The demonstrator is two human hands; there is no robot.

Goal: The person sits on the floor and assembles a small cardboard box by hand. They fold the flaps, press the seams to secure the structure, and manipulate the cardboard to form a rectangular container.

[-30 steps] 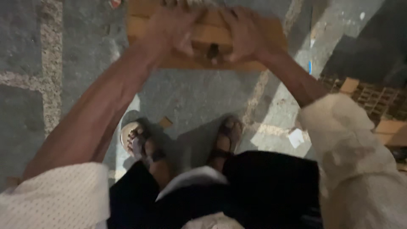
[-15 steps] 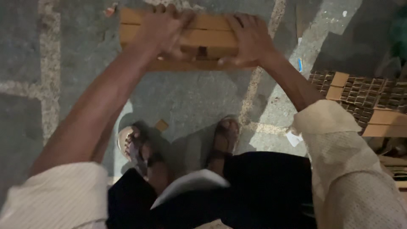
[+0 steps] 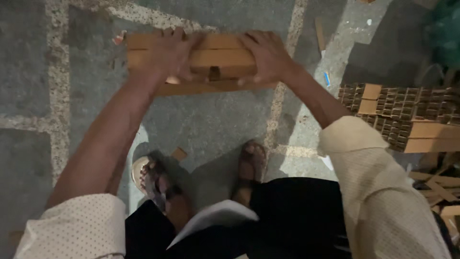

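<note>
Grey stone floor [image 3: 211, 120] below; left hand [image 3: 170, 52] and right hand [image 3: 266, 55] both grip a cardboard bundle [image 3: 215, 60]

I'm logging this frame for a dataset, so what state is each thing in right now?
Cardboard bundle: flat, lengthwise across the view, gripped from both ends.
Left hand: fingers spread over the bundle.
Right hand: pressed on the bundle.
Stack of cardboard pieces: piled on its side at right, untouched.
Sandals: worn, on the stone floor.
</note>
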